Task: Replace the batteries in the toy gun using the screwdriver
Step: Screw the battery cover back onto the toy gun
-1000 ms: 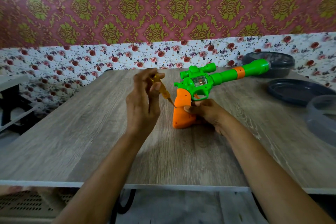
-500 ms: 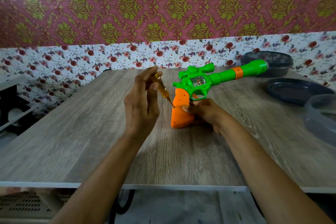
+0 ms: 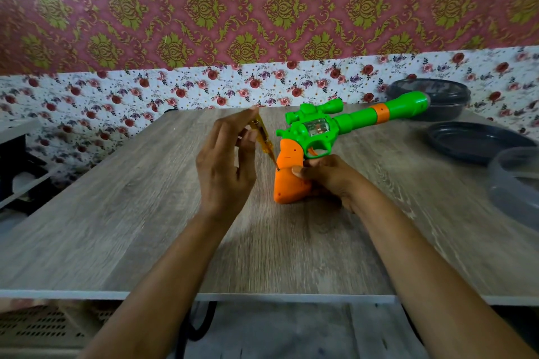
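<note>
Left fingers [image 3: 233, 128] upright, close together, pinching amber screwdriver [image 3: 261, 137] handle against thumb. Shaft slants down-right, tip touching orange grip of toy gun [image 3: 318, 131]. Left hand [image 3: 223, 166] raised above table [image 3: 116, 213], back toward camera, forearm rising from near edge. Right fingers [image 3: 300, 172] curled round grip, thumb tip on its face; right hand [image 3: 332, 181] low, near table. Gun stands on grip butt mid-table, green barrel pointing right and away. Dark bowl [image 3: 437, 102], dark lid [image 3: 478, 146], clear container [image 3: 516, 183] at right.
</note>
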The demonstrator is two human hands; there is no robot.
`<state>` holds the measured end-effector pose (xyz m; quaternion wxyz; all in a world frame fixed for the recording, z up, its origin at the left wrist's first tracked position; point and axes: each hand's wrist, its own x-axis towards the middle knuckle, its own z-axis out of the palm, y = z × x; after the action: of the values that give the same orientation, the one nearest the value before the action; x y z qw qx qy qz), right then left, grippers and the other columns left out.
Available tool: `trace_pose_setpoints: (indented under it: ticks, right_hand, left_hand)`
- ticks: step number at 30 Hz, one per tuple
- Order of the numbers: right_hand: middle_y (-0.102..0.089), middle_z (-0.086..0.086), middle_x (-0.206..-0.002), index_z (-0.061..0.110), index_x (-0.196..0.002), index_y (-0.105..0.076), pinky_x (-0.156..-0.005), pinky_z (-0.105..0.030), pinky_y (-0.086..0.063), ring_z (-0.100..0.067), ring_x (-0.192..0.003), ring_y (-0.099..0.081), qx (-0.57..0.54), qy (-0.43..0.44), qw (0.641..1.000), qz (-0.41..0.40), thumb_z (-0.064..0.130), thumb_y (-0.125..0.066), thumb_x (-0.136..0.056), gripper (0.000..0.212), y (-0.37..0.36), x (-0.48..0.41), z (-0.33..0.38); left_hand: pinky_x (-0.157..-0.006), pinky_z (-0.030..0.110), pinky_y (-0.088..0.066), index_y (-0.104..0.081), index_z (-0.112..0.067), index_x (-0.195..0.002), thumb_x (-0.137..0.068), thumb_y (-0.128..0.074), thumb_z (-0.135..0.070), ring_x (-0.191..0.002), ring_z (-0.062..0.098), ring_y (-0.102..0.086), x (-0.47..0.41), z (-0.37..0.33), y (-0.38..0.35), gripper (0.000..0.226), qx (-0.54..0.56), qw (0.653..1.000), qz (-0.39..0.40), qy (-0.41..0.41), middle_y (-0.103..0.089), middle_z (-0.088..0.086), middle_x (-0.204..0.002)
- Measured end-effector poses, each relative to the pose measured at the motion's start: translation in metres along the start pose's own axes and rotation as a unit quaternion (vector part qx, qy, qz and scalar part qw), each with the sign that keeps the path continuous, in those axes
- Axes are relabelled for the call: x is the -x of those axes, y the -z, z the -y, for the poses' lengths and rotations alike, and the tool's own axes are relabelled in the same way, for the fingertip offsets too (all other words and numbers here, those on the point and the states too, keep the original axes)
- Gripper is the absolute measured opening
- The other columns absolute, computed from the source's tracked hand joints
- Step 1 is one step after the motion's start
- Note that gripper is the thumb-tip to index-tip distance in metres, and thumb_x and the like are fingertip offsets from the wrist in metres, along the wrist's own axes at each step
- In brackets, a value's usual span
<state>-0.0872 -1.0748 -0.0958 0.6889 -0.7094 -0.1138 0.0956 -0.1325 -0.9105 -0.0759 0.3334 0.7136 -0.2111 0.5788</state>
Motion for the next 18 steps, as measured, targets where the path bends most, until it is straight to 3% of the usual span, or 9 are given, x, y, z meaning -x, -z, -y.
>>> trace_pose_setpoints:
  ticks: [5, 8, 11, 14, 18]
  right_hand:
    - [-0.064, 0.0, -0.077, 0.005, -0.108, -0.063, -0.061, -0.02, -0.054, -0.012, -0.073, -0.059, 0.002, 0.004, 1.0, 0.003, 0.005, -0.057, -0.086, 0.023, 0.0, 0.0002, -0.0001]
    - [-0.066, 0.008, -0.065, 0.012, -0.091, -0.066, -0.06, -0.021, -0.055, -0.009, -0.068, -0.061, -0.004, 0.002, 1.0, 0.0, 0.006, -0.059, -0.085, 0.011, 0.0003, 0.0, -0.0007]
    - [-0.066, 0.013, -0.054, 0.018, -0.081, -0.064, -0.055, -0.017, -0.054, -0.002, -0.06, -0.061, -0.005, 0.002, 1.0, 0.001, 0.006, -0.059, -0.085, 0.014, 0.0001, -0.0001, -0.0003]
    - [-0.065, 0.012, -0.052, 0.018, -0.079, -0.064, -0.054, -0.018, -0.054, -0.005, -0.062, -0.06, -0.012, 0.004, 1.0, 0.001, 0.005, -0.058, -0.085, 0.015, -0.0004, 0.0, 0.0001]
    - [-0.064, 0.009, -0.062, 0.017, -0.078, -0.064, -0.056, -0.018, -0.053, -0.003, -0.059, -0.06, -0.01, 0.009, 1.0, 0.004, 0.004, -0.058, -0.085, 0.016, -0.0001, 0.0014, 0.0001]
  left_hand:
    - [-0.073, 0.009, -0.047, -0.047, -0.013, -0.11, -0.093, -0.055, -0.027, -0.083, 0.005, -0.058, 0.0001, -0.0028, 0.0009, 0.024, 0.053, 0.999, -0.004, 0.001, -0.059, 0.005, -0.096]
    - [-0.071, 0.01, -0.048, -0.043, -0.014, -0.106, -0.089, -0.062, -0.017, -0.079, 0.004, -0.06, 0.0003, -0.0017, 0.0004, 0.026, 0.057, 0.998, -0.016, 0.018, -0.06, 0.002, -0.095]
    - [-0.073, 0.016, -0.051, -0.04, -0.017, -0.112, -0.092, -0.053, -0.008, -0.084, 0.005, -0.065, -0.0005, -0.0016, 0.0, 0.025, 0.072, 0.997, 0.011, 0.038, -0.063, 0.003, -0.107]
    - [-0.076, 0.014, -0.05, -0.04, -0.016, -0.123, -0.096, -0.044, -0.012, -0.093, 0.005, -0.065, 0.0004, -0.0029, 0.0001, 0.028, 0.048, 0.997, 0.043, 0.037, -0.061, -0.003, -0.114]
    - [-0.075, 0.008, -0.045, -0.053, -0.01, -0.117, -0.093, -0.053, -0.017, -0.087, -0.005, -0.056, -0.0004, -0.0025, 0.001, 0.025, 0.052, 0.998, 0.01, 0.019, -0.06, 0.011, -0.1]
